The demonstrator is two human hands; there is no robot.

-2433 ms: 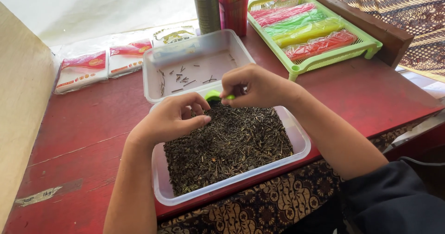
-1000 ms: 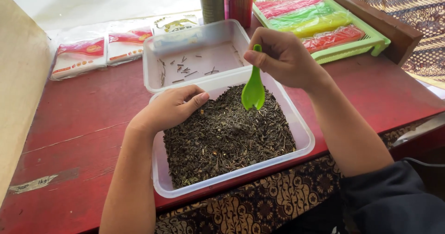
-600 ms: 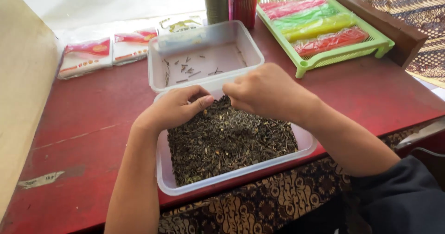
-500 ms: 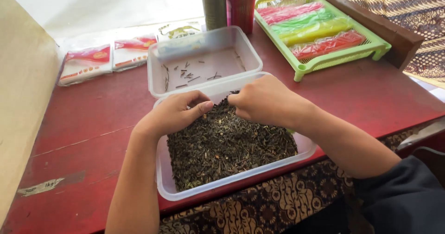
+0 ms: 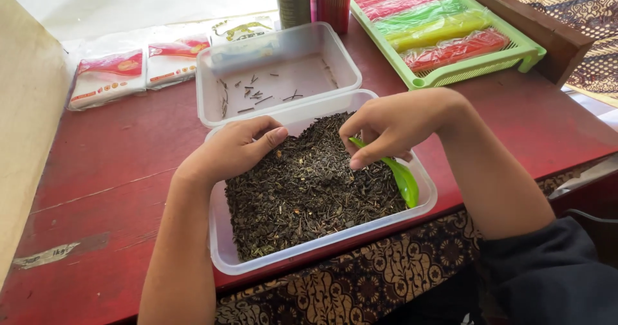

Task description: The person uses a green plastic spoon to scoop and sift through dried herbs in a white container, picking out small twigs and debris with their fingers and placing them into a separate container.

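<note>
A clear plastic tub (image 5: 226, 257) full of dark dried tea leaves (image 5: 309, 190) stands at the front edge of the red table (image 5: 109, 177). My left hand (image 5: 235, 148) rests on the leaves at the tub's left rim, fingers curled, holding nothing that I can see. My right hand (image 5: 399, 122) hovers over the tub's right side and grips a green plastic spoon (image 5: 402, 177), whose bowl points down to the right near the rim. Behind it stands a second clear tub (image 5: 212, 106) with a few loose stems inside.
A green tray (image 5: 515, 58) with red, green and yellow wrapped packs sits at the back right. White-and-red sachets (image 5: 106, 74) lie at the back left. Two tall containers (image 5: 315, 0) stand at the back. A wooden board (image 5: 26, 119) borders the left.
My right hand lifted the green spoon, came down over the leaves, and now holds it low at the tub's right side. The left hand stayed on the leaves.
</note>
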